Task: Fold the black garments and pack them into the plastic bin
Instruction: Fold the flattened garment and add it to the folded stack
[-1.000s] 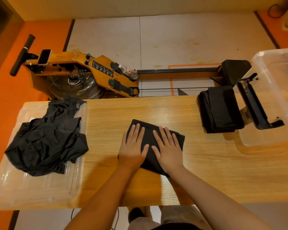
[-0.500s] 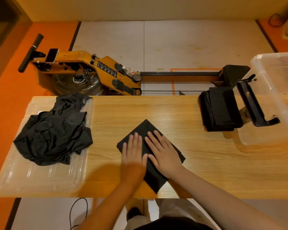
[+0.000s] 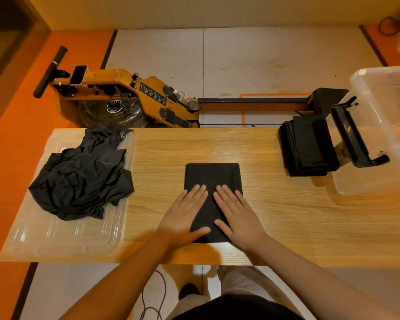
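While the left hand (image 3: 185,213) and right hand (image 3: 238,215) lie flat side by side, fingers straight and gripping nothing, they press the near half of a folded black garment (image 3: 214,179) in the middle of the wooden table (image 3: 286,215). At the left, a crumpled pile of black garments (image 3: 83,179) rests on a clear plastic lid (image 3: 62,234). At the far right, a stack of folded garments (image 3: 307,144) sits just beside the clear plastic bin (image 3: 383,135). Beyond the table stands a rowing machine (image 3: 129,95).

A wooden rowing machine (image 3: 116,79) stands behind the table (image 3: 286,215) — a water bottle (image 3: 185,99) lies on it.
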`<state>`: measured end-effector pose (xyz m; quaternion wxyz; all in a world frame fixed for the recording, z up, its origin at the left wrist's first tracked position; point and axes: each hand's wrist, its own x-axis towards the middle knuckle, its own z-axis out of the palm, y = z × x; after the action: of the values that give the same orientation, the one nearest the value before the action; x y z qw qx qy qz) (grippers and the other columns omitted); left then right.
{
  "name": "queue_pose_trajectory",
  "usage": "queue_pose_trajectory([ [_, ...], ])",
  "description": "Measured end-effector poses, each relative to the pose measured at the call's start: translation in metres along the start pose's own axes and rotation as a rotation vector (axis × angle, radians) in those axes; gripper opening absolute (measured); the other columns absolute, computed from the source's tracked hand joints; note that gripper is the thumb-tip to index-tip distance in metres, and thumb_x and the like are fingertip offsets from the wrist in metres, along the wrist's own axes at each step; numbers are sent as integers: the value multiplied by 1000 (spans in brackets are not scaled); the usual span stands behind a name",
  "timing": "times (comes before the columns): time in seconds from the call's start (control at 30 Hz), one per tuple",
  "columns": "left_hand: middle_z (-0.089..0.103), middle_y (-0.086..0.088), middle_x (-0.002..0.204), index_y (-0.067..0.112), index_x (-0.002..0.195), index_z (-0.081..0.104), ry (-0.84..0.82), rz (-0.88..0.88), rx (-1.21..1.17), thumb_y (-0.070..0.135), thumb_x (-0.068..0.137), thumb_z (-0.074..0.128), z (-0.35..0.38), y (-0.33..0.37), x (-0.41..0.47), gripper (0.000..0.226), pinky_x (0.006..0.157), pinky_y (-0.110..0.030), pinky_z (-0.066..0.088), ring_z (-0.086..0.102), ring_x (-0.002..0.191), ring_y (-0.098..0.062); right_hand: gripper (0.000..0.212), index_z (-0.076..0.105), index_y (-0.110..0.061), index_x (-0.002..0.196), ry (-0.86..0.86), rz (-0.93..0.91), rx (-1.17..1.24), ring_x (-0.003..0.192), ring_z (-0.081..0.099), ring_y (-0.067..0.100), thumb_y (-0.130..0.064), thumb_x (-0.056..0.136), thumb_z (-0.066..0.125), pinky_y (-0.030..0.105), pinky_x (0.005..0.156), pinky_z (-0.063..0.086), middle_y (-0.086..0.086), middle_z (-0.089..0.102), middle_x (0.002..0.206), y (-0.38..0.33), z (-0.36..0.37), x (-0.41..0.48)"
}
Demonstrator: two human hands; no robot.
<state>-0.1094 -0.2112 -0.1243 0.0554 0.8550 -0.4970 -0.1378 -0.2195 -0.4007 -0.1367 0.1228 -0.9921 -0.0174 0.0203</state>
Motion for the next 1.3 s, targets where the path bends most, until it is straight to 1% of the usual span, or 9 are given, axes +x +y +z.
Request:
queue_pose_trajectory([
  [0.4,14,-7,161,13,154,16,-71,14,92,85,77,38,34,23,-67,107,115,-40,10,6,148,-22,102,13,-13,154,-135,-116,79,149,-4,16,-81,82,38,33,119,-1,5,5,161,-17,9,-53],
  [0.47,16,-5,161,17,154,16,-46,24,116,68,75,58,37,25,-79,103,115,-41,8,4,149,-20,99,15,-12,153,-138,-149,59,149,1,19,-69,82,53,34,119,1,6,10,161,-21,11,-63],
  [0.53,23,-5,159,19,152,24,-15,30,114,47,69,74,38,28,-90,101,115,-41,11,13,148,-20,95,20,-13,152,-99,-137,23,147,8,19,-39,78,73,32,119,2,7,19,159,-27,17,-74],
  [0.63,35,-4,154,20,146,35,32,24,138,14,54,85,40,38,-103,105,116,-41,18,30,142,-20,95,30,-16,148,-5,-79,10,143,21,15,-4,68,80,28,119,1,5,34,153,-39,21,-89],
  [0.8,47,-1,146,24,137,52,27,53,142,8,49,85,35,43,-119,95,111,-43,28,43,135,-17,90,40,-17,144,7,-108,38,141,23,11,-3,65,81,26,119,4,2,34,151,-39,24,-107],
  [0.93,36,9,152,28,142,45,55,17,-125,1,82,58,17,42,-125,67,122,-32,4,23,143,-3,56,49,-21,139,-21,-24,165,137,32,9,-15,85,66,30,112,33,-3,44,147,-38,7,-114],
  [1.03,49,16,137,30,134,52,94,-131,-385,10,95,48,1,39,-114,45,116,-32,27,35,128,-1,32,58,-27,126,-44,144,299,112,60,12,-25,93,54,29,94,47,-5,64,124,-43,-20,-101],
  [1.13,68,5,108,28,125,58,105,-222,-560,20,98,48,-12,29,-89,30,85,-34,51,61,99,-11,7,53,-34,94,-5,243,448,69,61,17,-27,94,52,38,63,49,0,67,77,-41,-40,-76],
  [1.3,67,6,109,23,121,62,98,-421,-860,26,100,47,-31,9,-34,26,82,-28,51,60,99,-8,14,63,-22,91,-58,494,606,80,61,22,-30,92,51,39,71,51,2,67,84,-21,-51,-17],
])
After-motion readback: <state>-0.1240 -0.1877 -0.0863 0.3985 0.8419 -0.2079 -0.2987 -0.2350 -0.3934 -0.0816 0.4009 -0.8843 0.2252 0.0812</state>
